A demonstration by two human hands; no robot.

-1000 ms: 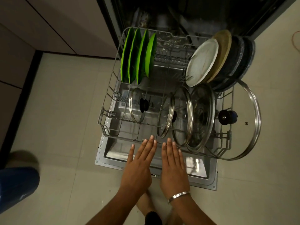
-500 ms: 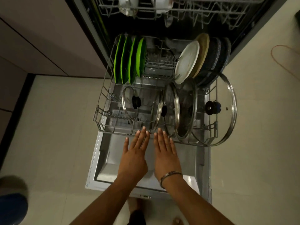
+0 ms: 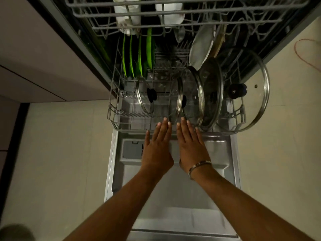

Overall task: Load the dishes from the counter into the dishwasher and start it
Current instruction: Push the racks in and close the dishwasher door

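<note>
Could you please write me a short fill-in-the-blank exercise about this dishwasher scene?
1. The upright plates at the back left of the grey wire lower rack are ____ in colour.
2. The metal bracelet is on the ____ wrist.
3. Both the left hand and the right hand have their fingers ____.
4. The largest glass pot lid stands at the rack's ____ end.

Missing words: green; right; straight; right

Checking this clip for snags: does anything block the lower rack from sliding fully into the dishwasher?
Possibly. The largest glass lid leans out past the lower rack on its right side, near the tub's frame. Both the left hand and right hand lie flat at the rack's front edge.
</note>
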